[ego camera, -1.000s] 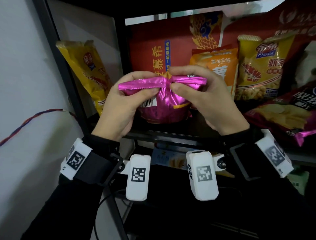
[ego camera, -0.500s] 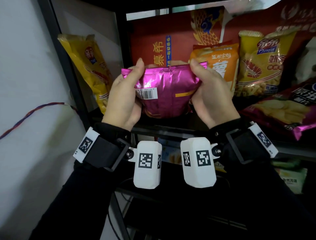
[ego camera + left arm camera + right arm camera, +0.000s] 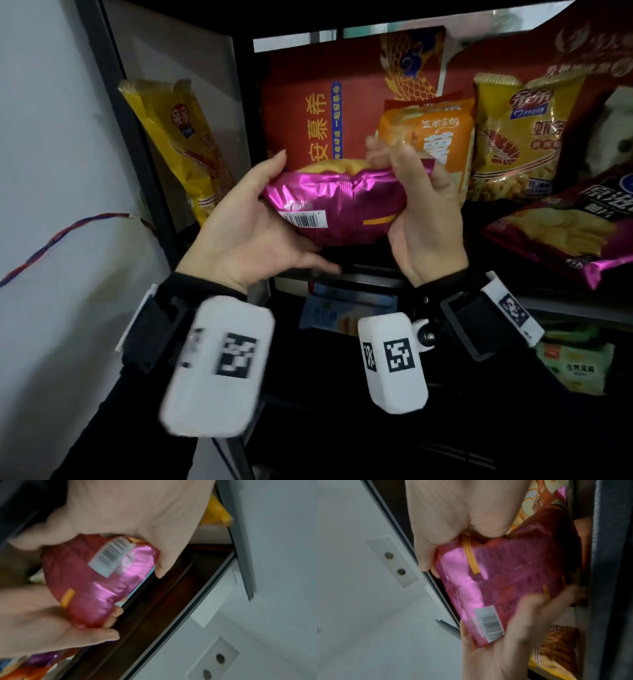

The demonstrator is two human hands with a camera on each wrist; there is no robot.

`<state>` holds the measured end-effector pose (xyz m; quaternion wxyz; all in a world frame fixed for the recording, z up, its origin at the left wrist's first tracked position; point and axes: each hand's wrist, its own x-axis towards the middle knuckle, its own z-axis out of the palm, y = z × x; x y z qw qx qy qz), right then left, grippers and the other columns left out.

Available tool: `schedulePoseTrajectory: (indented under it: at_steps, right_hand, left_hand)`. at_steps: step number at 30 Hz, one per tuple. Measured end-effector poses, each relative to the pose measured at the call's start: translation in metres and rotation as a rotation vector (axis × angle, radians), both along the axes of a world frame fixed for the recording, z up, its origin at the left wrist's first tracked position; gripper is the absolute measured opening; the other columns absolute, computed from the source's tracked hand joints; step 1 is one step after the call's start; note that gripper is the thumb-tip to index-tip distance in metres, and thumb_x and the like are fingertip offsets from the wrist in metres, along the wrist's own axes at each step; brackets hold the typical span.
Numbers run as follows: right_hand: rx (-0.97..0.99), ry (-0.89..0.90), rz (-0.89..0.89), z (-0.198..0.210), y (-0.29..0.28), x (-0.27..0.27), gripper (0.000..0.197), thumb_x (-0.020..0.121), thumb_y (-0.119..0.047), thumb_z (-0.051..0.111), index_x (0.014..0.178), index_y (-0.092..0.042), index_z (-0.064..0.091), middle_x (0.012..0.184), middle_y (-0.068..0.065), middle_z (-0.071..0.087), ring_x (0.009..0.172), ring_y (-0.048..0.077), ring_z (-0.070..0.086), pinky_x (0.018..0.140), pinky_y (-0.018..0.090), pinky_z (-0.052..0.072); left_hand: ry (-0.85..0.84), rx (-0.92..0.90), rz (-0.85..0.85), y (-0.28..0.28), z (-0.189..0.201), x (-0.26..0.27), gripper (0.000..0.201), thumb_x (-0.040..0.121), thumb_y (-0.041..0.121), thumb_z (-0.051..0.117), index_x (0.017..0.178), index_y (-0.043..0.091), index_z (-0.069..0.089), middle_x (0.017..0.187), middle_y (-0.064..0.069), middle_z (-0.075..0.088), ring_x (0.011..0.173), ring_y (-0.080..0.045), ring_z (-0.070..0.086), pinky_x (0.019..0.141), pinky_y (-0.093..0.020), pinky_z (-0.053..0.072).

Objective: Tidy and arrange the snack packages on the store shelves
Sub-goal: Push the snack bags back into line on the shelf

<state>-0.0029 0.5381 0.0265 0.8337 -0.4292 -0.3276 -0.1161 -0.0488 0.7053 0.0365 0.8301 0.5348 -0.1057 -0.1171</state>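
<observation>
A shiny magenta chip bag (image 3: 342,209) hangs in front of the upper shelf, back side and barcode toward me, tilted so a strip of its yellow front shows over the top. My right hand (image 3: 424,219) pinches its right end, thumb on the front and fingers behind. My left hand (image 3: 239,226) cradles the left end with straight fingers behind it, thumb spread below and clear of the foil. The left wrist view shows the bag (image 3: 96,582) under the left hand's palm (image 3: 137,513). In the blurred right wrist view the right hand (image 3: 453,513) grips the bag (image 3: 496,588).
Behind the bag stand a red carton (image 3: 318,113), an orange bag (image 3: 435,137) and a yellow shrimp-snack bag (image 3: 520,137). A purple chip bag (image 3: 565,233) lies at right. Another yellow bag (image 3: 178,147) leans at far left. The black shelf edge (image 3: 370,270) runs below; packets sit underneath.
The bag went from pinched by its top seal, to upright between both hands, to tilted over. My left thumb has come off its front and that hand has opened.
</observation>
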Motion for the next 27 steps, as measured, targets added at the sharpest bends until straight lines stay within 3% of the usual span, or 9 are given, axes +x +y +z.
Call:
schedulePoseTrajectory:
  at_steps: [2,5,8,11,13,17,21,24,27]
  right_hand:
    - [-0.050,-0.080,-0.026,-0.004,0.003,-0.002,0.036,0.078,-0.041,0.066,0.051,-0.018,0.067,0.073,-0.005,0.071,0.105,0.016,0.064,0.105,0.045,0.041]
    - [-0.165,-0.203,-0.129,-0.009,0.001,-0.002,0.041,0.092,-0.029,0.054,0.055,-0.020,0.069,0.097,-0.005,0.070,0.117,0.010,0.055,0.106,0.029,0.037]
    - [-0.347,-0.120,-0.199,-0.011,-0.006,-0.001,0.020,0.092,-0.014,0.057,0.110,-0.016,0.067,0.126,-0.012,0.054,0.125,-0.004,0.043,0.106,0.026,0.038]
    - [-0.519,0.161,-0.013,-0.016,-0.012,0.004,0.081,0.074,-0.028,0.071,0.144,-0.033,0.033,0.128,-0.020,0.053,0.116,0.000,0.055,0.097,0.038,0.049]
    - [-0.620,0.260,0.149,-0.018,-0.016,0.008,0.094,0.067,-0.029,0.073,0.148,-0.030,0.025,0.130,-0.005,0.059,0.110,0.015,0.064,0.090,0.040,0.053]
    - [-0.725,0.209,0.270,-0.018,-0.024,0.015,0.084,0.061,-0.037,0.073,0.138,-0.024,0.043,0.123,-0.006,0.065,0.111,0.008,0.063,0.091,0.033,0.052]
    - [-0.664,0.135,0.023,-0.017,-0.010,0.020,0.062,0.061,-0.042,0.074,0.118,-0.020,0.061,0.111,-0.001,0.071,0.104,0.012,0.067,0.098,0.035,0.050]
    - [-0.664,0.064,-0.068,-0.020,-0.003,0.024,0.054,0.059,-0.033,0.078,0.109,-0.023,0.062,0.104,-0.006,0.073,0.099,0.010,0.068,0.093,0.030,0.052]
    - [-0.661,0.044,-0.009,-0.024,0.000,0.027,0.064,0.064,-0.031,0.083,0.121,-0.024,0.055,0.115,-0.007,0.069,0.108,0.009,0.064,0.097,0.031,0.050]
  left_hand:
    - [0.043,-0.138,-0.041,0.003,-0.002,-0.004,0.066,0.083,0.048,0.051,0.137,0.010,0.047,0.136,-0.021,0.055,0.123,-0.041,0.054,0.090,-0.067,0.044]
    - [-0.091,-0.155,0.104,0.007,-0.012,0.002,0.067,0.084,0.015,0.059,0.144,0.003,0.035,0.136,-0.022,0.054,0.123,-0.035,0.055,0.091,-0.053,0.052]
    - [-0.280,-0.004,0.294,0.016,-0.025,0.007,0.096,0.077,-0.004,0.061,0.153,0.022,0.010,0.112,0.001,0.072,0.113,-0.021,0.064,0.084,-0.034,0.057]
    - [-0.466,0.220,0.331,0.019,-0.039,0.011,0.101,0.075,-0.005,0.059,0.153,0.029,0.004,0.115,0.023,0.067,0.118,-0.009,0.059,0.094,-0.028,0.052]
    - [-0.582,0.352,0.354,0.022,-0.045,0.013,0.099,0.078,-0.006,0.059,0.153,0.024,0.001,0.130,0.028,0.054,0.129,-0.006,0.049,0.102,-0.025,0.045]
    - [-0.768,0.605,0.389,0.029,-0.047,0.016,0.096,0.087,-0.009,0.058,0.153,0.014,-0.008,0.150,0.019,0.032,0.140,-0.005,0.033,0.109,-0.021,0.035]
    - [-0.843,0.769,0.389,0.032,-0.046,0.022,0.106,0.085,0.011,0.070,0.153,0.027,-0.010,0.158,0.009,0.023,0.142,-0.007,0.030,0.114,-0.030,0.033]
    - [-0.707,0.664,0.468,0.030,-0.039,0.024,0.104,0.071,0.045,0.077,0.152,0.026,0.014,0.138,0.027,0.050,0.125,0.006,0.049,0.097,-0.013,0.042]
    - [-0.583,0.534,0.568,0.024,-0.032,0.032,0.059,0.062,0.054,0.074,0.115,0.032,0.058,0.103,0.025,0.070,0.099,0.005,0.065,0.084,-0.017,0.050]
